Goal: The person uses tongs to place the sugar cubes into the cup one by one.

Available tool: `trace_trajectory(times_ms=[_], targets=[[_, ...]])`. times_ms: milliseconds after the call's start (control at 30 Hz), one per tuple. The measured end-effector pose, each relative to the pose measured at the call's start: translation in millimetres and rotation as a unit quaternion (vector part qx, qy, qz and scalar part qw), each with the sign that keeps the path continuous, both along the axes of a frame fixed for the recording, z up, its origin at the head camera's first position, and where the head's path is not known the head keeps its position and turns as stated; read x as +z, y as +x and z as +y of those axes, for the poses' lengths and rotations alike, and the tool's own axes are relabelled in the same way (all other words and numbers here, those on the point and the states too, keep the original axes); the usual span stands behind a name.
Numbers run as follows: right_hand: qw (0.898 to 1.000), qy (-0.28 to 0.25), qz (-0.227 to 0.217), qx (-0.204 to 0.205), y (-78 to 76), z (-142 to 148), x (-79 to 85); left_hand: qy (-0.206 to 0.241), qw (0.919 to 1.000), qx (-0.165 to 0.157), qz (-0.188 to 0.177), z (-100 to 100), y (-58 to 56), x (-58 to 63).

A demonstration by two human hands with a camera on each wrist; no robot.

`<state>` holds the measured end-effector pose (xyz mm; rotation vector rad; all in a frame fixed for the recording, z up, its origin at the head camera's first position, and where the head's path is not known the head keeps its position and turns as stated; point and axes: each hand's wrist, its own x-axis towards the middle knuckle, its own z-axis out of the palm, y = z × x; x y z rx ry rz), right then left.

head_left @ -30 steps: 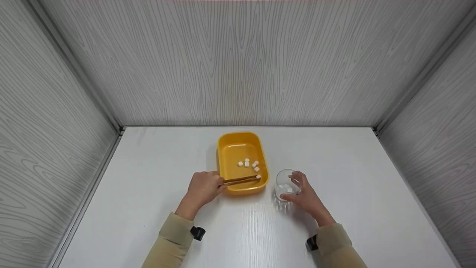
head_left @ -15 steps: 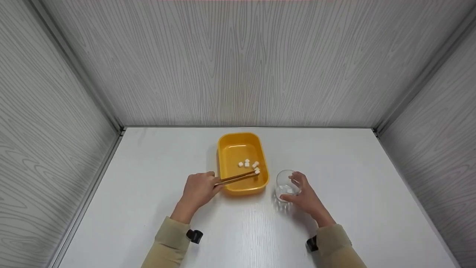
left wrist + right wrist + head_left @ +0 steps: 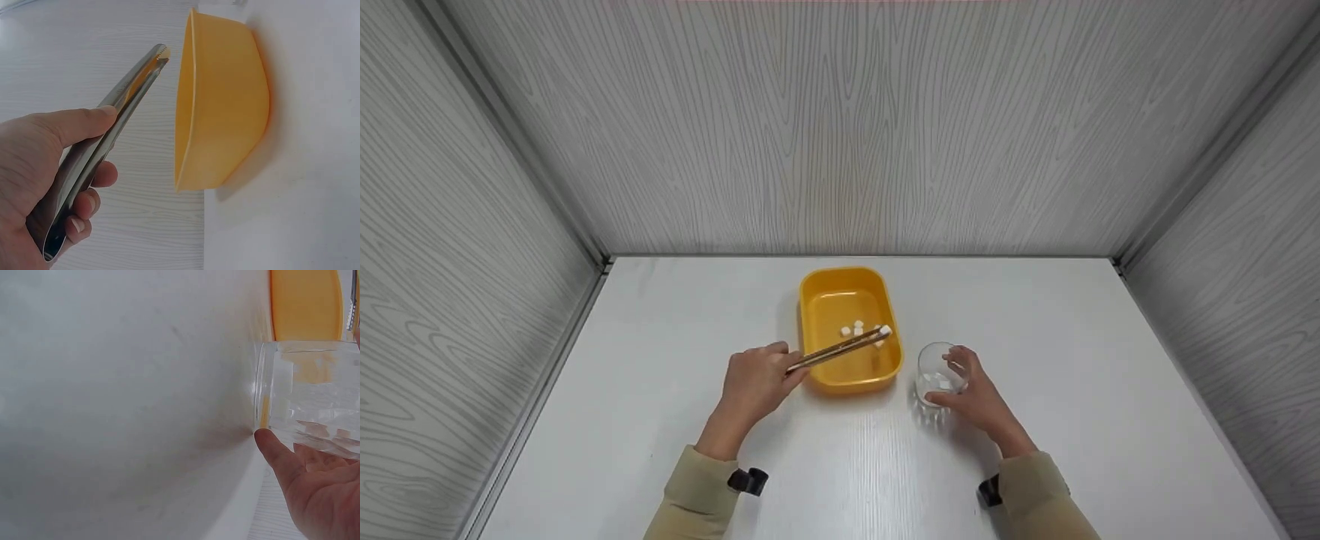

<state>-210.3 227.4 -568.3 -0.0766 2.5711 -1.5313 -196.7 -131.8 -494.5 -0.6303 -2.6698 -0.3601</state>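
My left hand (image 3: 757,381) grips a pair of metal tongs (image 3: 84,154), thumb on one arm and fingers curled under the other. A small white cube (image 3: 885,330) sits between the tong tips. In the left wrist view those tips are above the rim of a yellow plastic container (image 3: 225,107). Several more white cubes (image 3: 845,331) lie on the container's floor, some partly behind the tongs. To the right, a clear drinking glass (image 3: 928,364) stands upright on the table, with pale shapes in its bottom. My right hand (image 3: 979,396) holds the glass, thumb low at its base.
The white tabletop (image 3: 1035,322) carries the container and the glass close together, with a narrow gap between them. Grey wood-grain panels (image 3: 840,135) rise behind the table and along both sides.
The tongs have lifted from the container's floor, with a white cube in their tips. My left hand has drawn slightly back to the left. My right hand and the glass stay put.
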Motion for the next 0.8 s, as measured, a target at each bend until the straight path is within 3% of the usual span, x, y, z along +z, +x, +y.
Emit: trace_trajectory(times_ms=[300, 567, 800], targets=[[1.000, -0.005, 0.000, 0.001, 0.6, -0.3, 0.7, 0.018, 0.9995, -0.015, 0.023, 3.5, 6.9, 9.7], [1.000, -0.015, -0.005, 0.001, 1.7, 0.3, 1.5, 0.055, 0.9963, -0.045, 0.048, 14.2, 12.4, 9.7], [1.000, -0.001, -0.006, -0.003, 1.3, -0.6, 3.1, 0.040, 0.9951, -0.076, 0.048, 28.0, 18.6, 12.7]])
